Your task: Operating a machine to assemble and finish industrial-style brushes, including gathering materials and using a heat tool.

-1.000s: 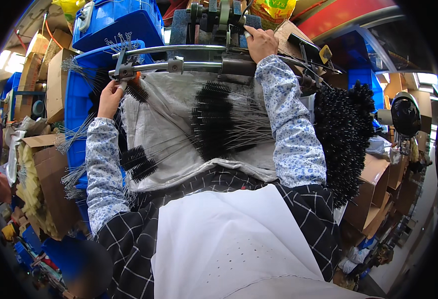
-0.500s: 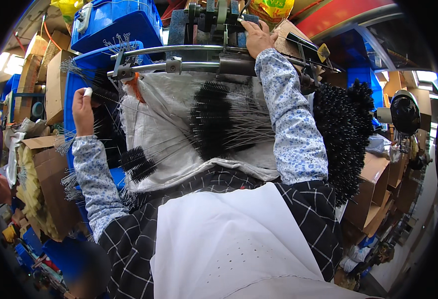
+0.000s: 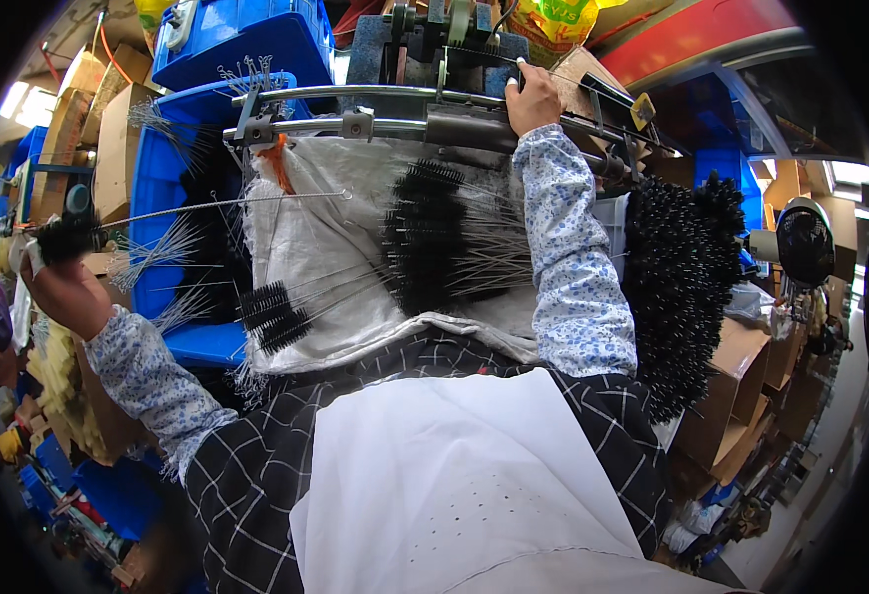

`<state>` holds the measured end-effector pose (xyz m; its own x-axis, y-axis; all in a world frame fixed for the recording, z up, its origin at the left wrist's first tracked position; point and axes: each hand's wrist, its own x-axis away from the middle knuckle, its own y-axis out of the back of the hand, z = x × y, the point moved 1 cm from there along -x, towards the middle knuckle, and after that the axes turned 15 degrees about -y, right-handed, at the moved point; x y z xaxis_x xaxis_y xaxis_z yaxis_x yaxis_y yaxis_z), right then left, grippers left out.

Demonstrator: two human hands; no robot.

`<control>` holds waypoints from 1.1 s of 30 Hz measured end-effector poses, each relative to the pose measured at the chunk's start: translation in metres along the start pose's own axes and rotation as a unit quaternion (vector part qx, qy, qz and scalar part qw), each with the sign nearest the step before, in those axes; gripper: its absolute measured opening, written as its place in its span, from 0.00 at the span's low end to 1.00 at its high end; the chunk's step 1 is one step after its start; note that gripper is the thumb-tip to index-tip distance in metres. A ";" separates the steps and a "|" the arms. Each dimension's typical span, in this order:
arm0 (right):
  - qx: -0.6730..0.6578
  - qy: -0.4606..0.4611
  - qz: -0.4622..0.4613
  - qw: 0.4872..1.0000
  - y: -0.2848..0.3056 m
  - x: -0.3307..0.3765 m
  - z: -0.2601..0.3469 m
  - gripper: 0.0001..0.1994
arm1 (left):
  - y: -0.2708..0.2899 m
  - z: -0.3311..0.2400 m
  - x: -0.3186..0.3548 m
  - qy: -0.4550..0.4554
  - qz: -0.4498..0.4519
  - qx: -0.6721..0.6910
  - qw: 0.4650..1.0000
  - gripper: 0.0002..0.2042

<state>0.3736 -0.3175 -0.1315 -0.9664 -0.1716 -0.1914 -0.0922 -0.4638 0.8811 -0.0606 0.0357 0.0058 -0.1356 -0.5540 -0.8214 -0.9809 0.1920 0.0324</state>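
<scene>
At the far left, my left hand (image 3: 66, 293) is closed around the black bristle end of a bottle brush (image 3: 70, 239). The brush's twisted wire handle stretches right across the blue bin to a small loop over the white cloth. My right hand (image 3: 536, 101) is raised at the bench machine (image 3: 433, 61), fingers bent beside a thin dark wire piece. What its fingertips grip is too small to make out. Between my arms, a pile of black bottle brushes (image 3: 425, 238) lies on the white cloth (image 3: 331, 233), wire handles pointing right. Several smaller brushes (image 3: 273, 319) lie at the cloth's left.
Metal rods (image 3: 395, 129) cross in front of the machine. A blue bin (image 3: 157, 188) with wire-handled brushes stands left, another blue bin (image 3: 241, 45) behind it. A tall heap of black brushes (image 3: 682, 287) rises right of my arm. Cardboard boxes (image 3: 726, 396) and a fan (image 3: 804, 233) are farther right.
My left hand has swung outward to the left and down, drawing the brush out over the bin with its handle now stretched out. My right hand has shifted slightly right and down along the machine.
</scene>
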 end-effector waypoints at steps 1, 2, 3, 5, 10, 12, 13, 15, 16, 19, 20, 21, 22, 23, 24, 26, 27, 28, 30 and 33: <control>0.001 0.004 -0.003 1.000 0.000 0.001 0.002 0.18 | 0.008 -0.003 0.000 0.028 -0.038 0.044 0.998 0.10; 0.001 0.004 -0.004 1.000 0.000 0.003 0.005 0.18 | 0.014 -0.007 0.001 -0.001 -0.011 -0.042 0.999 0.10; 0.002 0.005 -0.006 1.000 -0.001 0.004 0.009 0.18 | 0.016 -0.010 0.002 -0.020 0.008 -0.059 0.998 0.10; 0.005 0.010 -0.012 1.000 -0.003 0.008 0.021 0.18 | 0.014 -0.017 0.005 -0.046 0.016 -0.124 0.991 0.11; 0.042 0.004 -0.027 0.999 -0.015 0.022 0.057 0.16 | -0.017 -0.020 0.018 0.049 -0.055 0.113 0.991 0.11; 0.050 0.002 -0.022 0.999 -0.017 0.024 0.061 0.15 | -0.030 -0.021 0.023 0.026 -0.022 0.083 0.996 0.11; 0.047 0.004 -0.027 0.999 -0.017 0.024 0.060 0.15 | -0.034 -0.023 0.025 0.005 -0.001 0.082 0.997 0.11; 0.044 0.016 -0.031 0.998 -0.013 0.020 0.051 0.15 | -0.036 -0.025 0.025 0.038 -0.023 0.065 0.997 0.10; 0.038 0.014 -0.025 0.999 -0.010 0.018 0.043 0.15 | -0.036 -0.027 0.026 0.010 -0.010 -0.008 1.000 0.10; 0.052 0.007 -0.012 0.999 0.002 0.007 0.016 0.17 | -0.036 -0.032 0.025 0.046 -0.032 0.052 0.997 0.10; 0.049 0.000 -0.002 0.999 0.007 0.004 0.008 0.17 | -0.037 -0.033 0.025 0.081 -0.067 0.115 0.988 0.10; 0.046 0.000 0.000 0.999 0.012 -0.001 0.000 0.18 | -0.041 -0.035 0.025 0.090 -0.062 0.133 0.985 0.10; 0.058 -0.006 0.027 0.998 0.017 -0.006 -0.007 0.18 | -0.048 -0.036 0.027 0.103 -0.075 0.148 0.981 0.10; 0.069 -0.005 0.042 0.997 0.020 -0.011 -0.013 0.18 | -0.056 -0.038 0.030 0.107 -0.083 0.162 0.978 0.09; 0.042 -0.017 0.087 0.995 0.025 -0.020 -0.019 0.18 | -0.066 -0.041 0.031 0.113 -0.081 0.174 0.975 0.10; 0.093 -0.045 0.108 0.989 0.029 -0.039 -0.028 0.17 | -0.088 -0.047 0.037 0.145 -0.077 0.211 0.964 0.10; 0.146 -0.028 0.050 0.988 0.032 -0.047 -0.030 0.17 | -0.100 -0.052 0.040 0.163 -0.062 0.240 0.955 0.10; 0.181 -0.040 0.044 0.982 0.030 -0.053 -0.032 0.17 | -0.111 -0.057 0.044 0.170 -0.043 0.246 0.953 0.10; 0.280 -0.002 0.062 0.958 0.037 -0.061 -0.039 0.18 | -0.134 -0.067 0.052 0.184 0.003 0.273 0.944 0.09; 0.194 0.058 0.161 0.966 0.066 -0.062 -0.048 0.15 | -0.158 -0.082 0.064 0.218 0.080 0.333 0.914 0.09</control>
<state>0.4387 -0.3787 -0.0825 -0.9287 -0.3588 0.0934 0.1049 -0.0126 0.9944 0.0742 -0.0963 -0.0054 -0.4545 -0.7190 -0.5259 -0.6616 0.6678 -0.3412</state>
